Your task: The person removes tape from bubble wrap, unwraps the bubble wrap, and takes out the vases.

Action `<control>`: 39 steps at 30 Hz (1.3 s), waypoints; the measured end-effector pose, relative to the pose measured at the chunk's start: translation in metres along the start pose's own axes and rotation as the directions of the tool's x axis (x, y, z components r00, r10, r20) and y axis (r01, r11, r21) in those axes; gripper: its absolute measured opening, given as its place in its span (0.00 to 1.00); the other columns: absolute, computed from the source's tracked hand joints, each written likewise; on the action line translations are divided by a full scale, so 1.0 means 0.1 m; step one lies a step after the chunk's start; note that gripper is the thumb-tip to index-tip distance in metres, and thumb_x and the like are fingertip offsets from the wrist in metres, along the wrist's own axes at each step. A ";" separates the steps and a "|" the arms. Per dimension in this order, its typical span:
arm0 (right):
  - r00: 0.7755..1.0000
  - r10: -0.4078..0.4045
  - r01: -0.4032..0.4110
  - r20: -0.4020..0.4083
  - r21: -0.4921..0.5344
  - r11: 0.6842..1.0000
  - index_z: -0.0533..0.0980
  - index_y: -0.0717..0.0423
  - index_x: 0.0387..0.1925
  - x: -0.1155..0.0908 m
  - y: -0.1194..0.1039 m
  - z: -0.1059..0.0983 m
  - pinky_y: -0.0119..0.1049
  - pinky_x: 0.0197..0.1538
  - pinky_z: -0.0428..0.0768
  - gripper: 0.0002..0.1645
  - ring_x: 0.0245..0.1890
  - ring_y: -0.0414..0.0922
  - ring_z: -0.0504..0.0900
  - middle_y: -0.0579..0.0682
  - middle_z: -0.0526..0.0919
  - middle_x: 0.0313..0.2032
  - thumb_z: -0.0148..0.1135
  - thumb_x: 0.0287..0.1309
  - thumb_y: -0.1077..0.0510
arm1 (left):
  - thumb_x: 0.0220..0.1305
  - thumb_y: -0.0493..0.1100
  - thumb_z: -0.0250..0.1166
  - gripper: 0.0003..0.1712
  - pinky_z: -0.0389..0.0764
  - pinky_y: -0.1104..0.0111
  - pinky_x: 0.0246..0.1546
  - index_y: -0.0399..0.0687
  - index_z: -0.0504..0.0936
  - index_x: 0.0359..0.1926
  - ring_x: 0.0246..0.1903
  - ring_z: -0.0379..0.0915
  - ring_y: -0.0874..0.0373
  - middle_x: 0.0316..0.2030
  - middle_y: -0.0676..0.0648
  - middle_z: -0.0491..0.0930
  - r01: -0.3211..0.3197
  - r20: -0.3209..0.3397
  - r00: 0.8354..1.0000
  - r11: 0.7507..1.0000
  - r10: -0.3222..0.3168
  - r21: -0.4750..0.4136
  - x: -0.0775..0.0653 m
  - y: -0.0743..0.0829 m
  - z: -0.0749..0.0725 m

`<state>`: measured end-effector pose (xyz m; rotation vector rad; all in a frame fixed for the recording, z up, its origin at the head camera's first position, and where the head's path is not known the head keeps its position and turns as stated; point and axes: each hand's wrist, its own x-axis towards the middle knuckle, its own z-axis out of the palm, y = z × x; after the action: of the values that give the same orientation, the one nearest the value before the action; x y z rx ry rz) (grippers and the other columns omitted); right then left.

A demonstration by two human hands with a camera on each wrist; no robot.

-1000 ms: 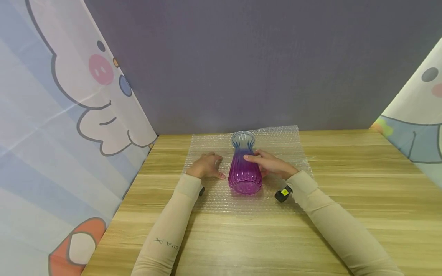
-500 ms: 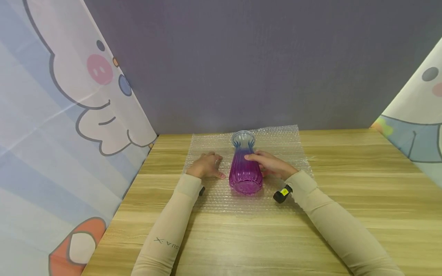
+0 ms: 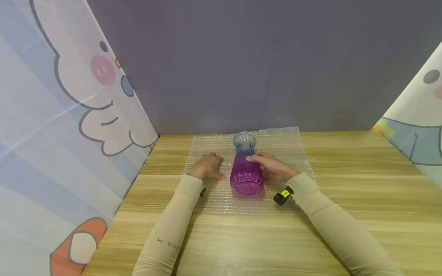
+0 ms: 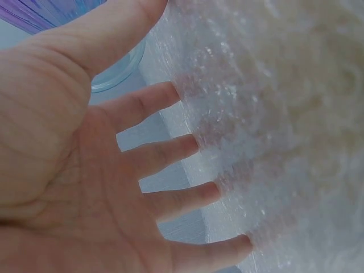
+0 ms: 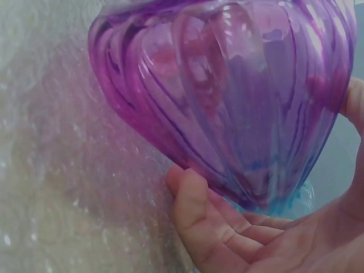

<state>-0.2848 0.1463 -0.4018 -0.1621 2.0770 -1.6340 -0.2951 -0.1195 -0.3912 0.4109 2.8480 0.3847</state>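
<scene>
A ribbed glass vase [image 3: 246, 170], purple at the base and fading to clear blue at the mouth, lies on its side on a sheet of bubble wrap [image 3: 279, 142]. Its mouth points to the back. My right hand [image 3: 274, 167] grips it from the right, thumb over the top and fingers curled at its underside, as the right wrist view shows along the purple glass [image 5: 227, 96]. To the left of the vase, my left hand [image 3: 207, 167] rests with spread fingers [image 4: 165, 153], their tips against the bubble wrap. Between that hand and the vase is a small gap.
The bubble wrap lies on a wood-grain table [image 3: 248, 241], near its back edge. A plain grey wall [image 3: 241, 65] stands right behind the table. Cartoon-printed cloth [image 3: 69, 153] hangs along the left side, and more of it [image 3: 424, 126] hangs on the right.
</scene>
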 end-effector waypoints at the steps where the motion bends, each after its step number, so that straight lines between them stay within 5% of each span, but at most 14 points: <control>1: 1.000 0.002 -0.002 -0.002 0.001 1.000 0.59 0.61 0.70 0.00 0.00 0.00 0.49 0.62 0.80 0.44 0.62 0.56 0.77 0.63 0.73 0.65 0.59 0.65 0.38 | 0.47 0.59 0.81 0.53 0.65 0.33 0.67 0.54 0.71 0.73 0.75 0.53 0.29 0.78 0.40 0.59 0.000 0.000 1.000 1.000 0.000 0.000 0.00 0.00 0.00; 16: 1.000 -0.030 0.030 -0.009 0.023 0.999 0.57 0.65 0.73 -0.05 -0.09 -0.05 0.41 0.50 0.84 0.47 0.51 0.49 0.81 0.64 0.77 0.62 0.59 0.66 0.41 | 0.47 0.59 0.81 0.53 0.60 0.32 0.69 0.52 0.71 0.73 0.76 0.50 0.27 0.78 0.39 0.57 -0.007 -0.003 1.000 1.000 0.007 -0.008 0.00 0.00 0.00; 39: 0.999 -0.035 0.036 -0.009 0.089 0.995 0.56 0.66 0.73 -0.11 -0.18 -0.11 0.43 0.49 0.87 0.47 0.45 0.46 0.84 0.59 0.81 0.54 0.61 0.64 0.44 | 0.47 0.60 0.81 0.54 0.64 0.34 0.68 0.52 0.70 0.73 0.75 0.55 0.31 0.77 0.41 0.60 -0.008 -0.005 1.000 1.000 0.008 0.002 0.01 -0.02 0.01</control>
<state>-0.2836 0.1557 -0.3800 -0.1639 2.0133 -1.7473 -0.2959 -0.1206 -0.3931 0.4220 2.8524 0.3844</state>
